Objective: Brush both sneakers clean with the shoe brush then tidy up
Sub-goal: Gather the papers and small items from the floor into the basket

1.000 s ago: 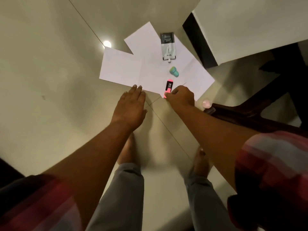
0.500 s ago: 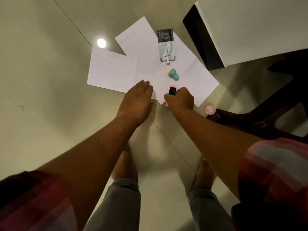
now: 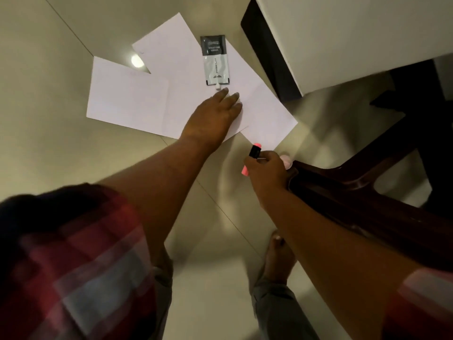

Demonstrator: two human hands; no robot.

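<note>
Holding the marker [image 3: 252,157] in our right hand [image 3: 267,173], we pinch its dark middle between the thumb and the curled fingers. Its pink cap pokes up past the thumb and its pink tail sticks out below the hand. It hangs over bare floor [image 3: 49,143], just off the near corner of the paper [image 3: 127,96], touching neither as far as we can see.

Our left hand [image 3: 213,116] lies palm down over the overlapping white sheets. Its fingers are straight and close together and curl round nothing. Whether it presses on the paper or only hovers just above it we cannot tell. Its fingertips reach near the white nozzle of the sachet [image 3: 215,60]. That grey and black packet lies flat on the far sheet, apart from the hand.

Just behind our right hand a small pale pink round thing [image 3: 287,161] sits on the floor, touching or nearly touching the dark wooden chair leg [image 3: 343,182]. What it is we cannot make out. A lamp's bright spot [image 3: 137,61] shines on the tile in the notch between two sheets. A white slab with a dark edge [image 3: 355,33] fills the far right. Below our arms are red plaid sleeves, grey trouser cuffs and a bare foot [image 3: 279,256].
</note>
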